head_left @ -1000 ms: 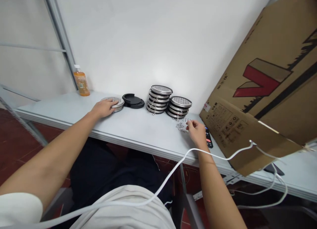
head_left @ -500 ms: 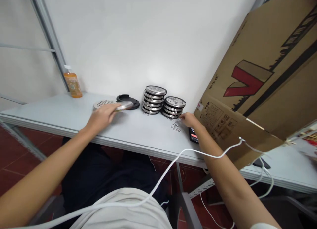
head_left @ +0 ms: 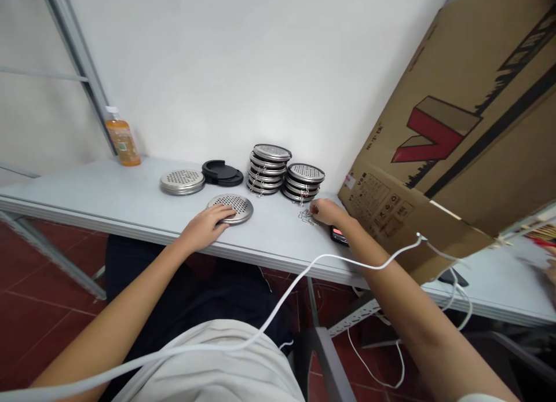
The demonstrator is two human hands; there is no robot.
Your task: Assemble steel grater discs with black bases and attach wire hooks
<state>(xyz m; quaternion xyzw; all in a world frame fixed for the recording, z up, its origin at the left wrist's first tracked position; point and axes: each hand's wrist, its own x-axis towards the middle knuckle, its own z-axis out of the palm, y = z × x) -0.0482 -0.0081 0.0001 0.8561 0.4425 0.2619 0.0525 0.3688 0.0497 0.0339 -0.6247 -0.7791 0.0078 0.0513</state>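
My left hand [head_left: 206, 225] grips the near-left edge of a round perforated metal disc [head_left: 241, 205] lying on the table, its fingers over the top and the thumb at the rim. My right hand [head_left: 325, 211] is closed in a pinch at the right side of a small pile of metal wire clips [head_left: 306, 217]; what sits between its fingertips is hidden. More perforated discs [head_left: 182, 181] lie stacked at the left. Beside them are black round holders [head_left: 222, 173], the upper one with a notched rim. Two stacks of holders with discs, a taller one [head_left: 269, 169] and a shorter one [head_left: 305, 182], have wire clips on their front edges.
A big cardboard box [head_left: 434, 153] leans over the table's right side, with a phone [head_left: 339, 235] by its base. An orange bottle [head_left: 123, 138] stands at the back left. A white cable [head_left: 304, 273] crosses in front of me. A wall backs the table.
My left hand has brought the metal disc rightward and nearer to me, from above the table down onto it. My right hand stays by the wire clips. The view has shifted slightly.
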